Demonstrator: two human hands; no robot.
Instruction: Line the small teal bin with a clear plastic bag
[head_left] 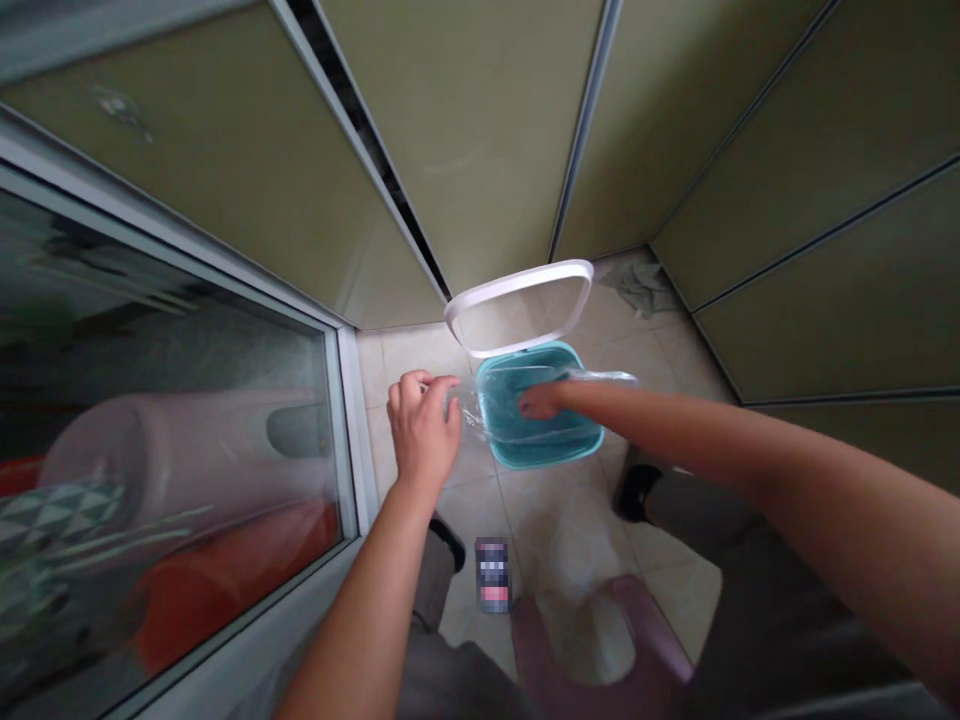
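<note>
A teal bin (511, 452) stands on the tiled floor. Its white rim ring (517, 284) is tilted up at the far side. Across the bin's mouth stretches a clear plastic bag (471, 412). At the bin's left, my left hand (424, 420) is closed, pinching the bag's edge between thumb and fingers. My right hand (541, 401) reaches in from the right, over or inside the bag above the bin's opening; its fingers are blurred. More of the clear film sticks out to the right, behind my right wrist.
A phone (492, 575) lies on the floor in front, beside a pinkish stool (600, 690). My shoes flank the bin's near side. A grey cloth (637, 288) lies in the far corner. Cabinet panels (465, 130) rise behind; a glass door (187, 400) is at left.
</note>
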